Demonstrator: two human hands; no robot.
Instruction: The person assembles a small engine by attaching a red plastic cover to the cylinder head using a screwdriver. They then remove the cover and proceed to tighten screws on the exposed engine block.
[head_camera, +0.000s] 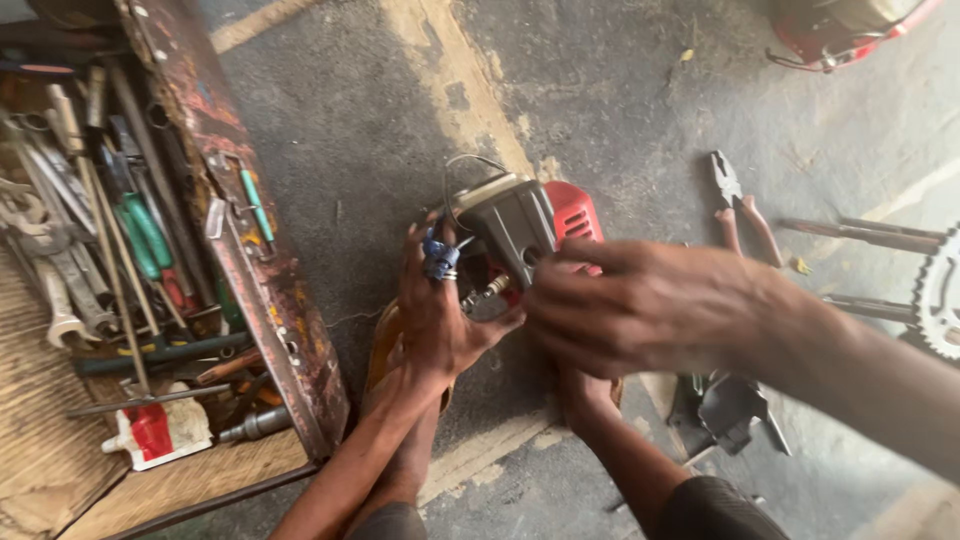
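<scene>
Fingers of my left hand (440, 310) lie stretched up the near side of the grey box-shaped plastic housing with its red louvred cover (515, 225), and the thumb is hooked under its lower edge, so it is a loose cupping hold. A small blue plastic piece (440, 258) sits pinched between two of those fingers.

Fingers of my right hand (640, 310) are curled over the housing's right end. That hand is motion-blurred, and I cannot tell whether it grips or only rests there.

Position: the housing sits low between both hands, just above the grey concrete floor (400, 100). A thin dark wire loop (462, 165) stands off its top, and a short metal threaded stub (490, 288) shows below it.

Handling, judged:
- The hollow moulded shell is probably light and stiff.
- Its thin walls and louvres are likely to crack if squeezed.
- The wire should not bear load.
- The best hold is on the solid grey corners, with a thumb underneath, keeping clear of the red grille and the wire.

Surroundings:
- A rusty metal toolbox (265, 270) on the left holds wrenches and green-handled screwdrivers (145, 235).
- Red-handled pliers (740, 210) lie on the floor to the right.
- A toothed steel sprocket (940, 290) is at the right edge.
</scene>
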